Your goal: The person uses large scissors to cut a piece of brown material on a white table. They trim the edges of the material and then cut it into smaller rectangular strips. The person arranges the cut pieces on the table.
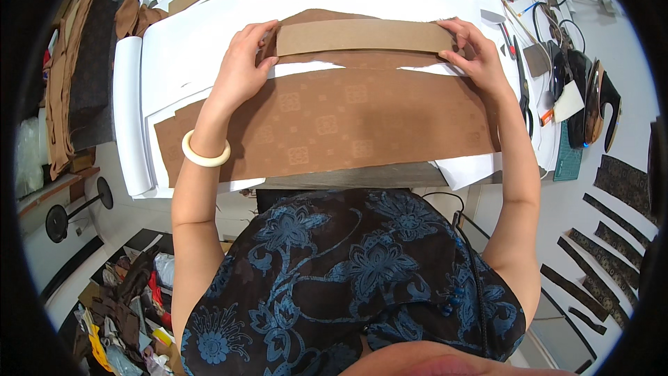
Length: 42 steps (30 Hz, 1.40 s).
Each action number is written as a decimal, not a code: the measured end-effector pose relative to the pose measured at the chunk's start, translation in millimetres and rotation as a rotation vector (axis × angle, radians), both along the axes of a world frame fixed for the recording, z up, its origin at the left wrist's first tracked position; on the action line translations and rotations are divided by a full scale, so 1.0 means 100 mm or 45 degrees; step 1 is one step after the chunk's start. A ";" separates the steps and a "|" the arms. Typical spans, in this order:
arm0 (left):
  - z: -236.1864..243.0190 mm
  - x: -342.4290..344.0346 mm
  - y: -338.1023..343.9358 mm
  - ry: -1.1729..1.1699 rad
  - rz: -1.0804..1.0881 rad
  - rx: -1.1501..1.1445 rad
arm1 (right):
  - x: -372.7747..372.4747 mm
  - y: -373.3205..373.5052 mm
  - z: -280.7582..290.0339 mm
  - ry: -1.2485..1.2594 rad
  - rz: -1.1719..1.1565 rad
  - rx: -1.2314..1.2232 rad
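Floral clothing fronts two hands holding a strip near emblem-patterned fabric.

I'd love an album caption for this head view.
Left hand and right hand at opposite ends of a tan strip, beyond patterned brown fabric.

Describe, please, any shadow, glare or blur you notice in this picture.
Head view: black vignetting at the corners; head view: white paper nearly washed out; head view: soft shadow across part of the patterned brown fabric; head view: left hand, right hand and tan strip without obvious blur.
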<state>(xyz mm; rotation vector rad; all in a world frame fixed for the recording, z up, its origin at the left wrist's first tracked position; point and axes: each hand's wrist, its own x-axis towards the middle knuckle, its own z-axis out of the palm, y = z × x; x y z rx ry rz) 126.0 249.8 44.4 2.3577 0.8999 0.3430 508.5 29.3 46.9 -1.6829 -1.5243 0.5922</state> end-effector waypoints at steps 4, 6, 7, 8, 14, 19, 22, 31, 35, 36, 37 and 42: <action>0.00 -0.02 0.01 -0.002 -0.020 0.016 | 0.01 0.02 0.01 -0.004 0.043 0.060; -0.04 -0.04 0.02 -0.019 -0.018 0.077 | 0.03 0.04 -0.02 -0.024 0.060 0.042; -0.06 -0.04 0.02 -0.027 -0.018 0.107 | 0.04 0.04 -0.04 0.001 0.058 0.038; -0.06 -0.04 0.02 -0.027 -0.019 0.107 | 0.06 0.04 -0.07 0.026 0.056 0.033; -0.05 -0.03 0.02 -0.029 -0.050 0.171 | 0.09 0.03 -0.17 0.048 0.060 0.015; 0.01 0.02 0.02 -0.132 -0.076 0.111 | 0.05 0.00 -0.06 0.012 -0.044 0.112; -0.02 0.08 0.02 -0.342 -0.090 -0.115 | 0.28 -0.07 0.03 -0.145 -0.207 0.237; -0.11 0.13 0.02 -0.221 -0.092 0.011 | 0.36 -0.14 0.08 -0.083 -0.136 -0.058; -0.10 0.13 0.02 -0.179 -0.102 0.023 | 0.28 -0.13 0.11 -0.033 -0.071 -0.202; -0.09 0.13 0.02 -0.174 -0.103 0.014 | 0.28 -0.13 0.11 -0.032 -0.074 -0.221; -0.09 0.12 0.02 -0.169 -0.103 0.005 | 0.29 -0.13 0.11 -0.030 -0.075 -0.239; -0.10 0.11 0.00 -0.172 -0.140 0.027 | 0.29 -0.12 0.12 -0.001 -0.074 -0.241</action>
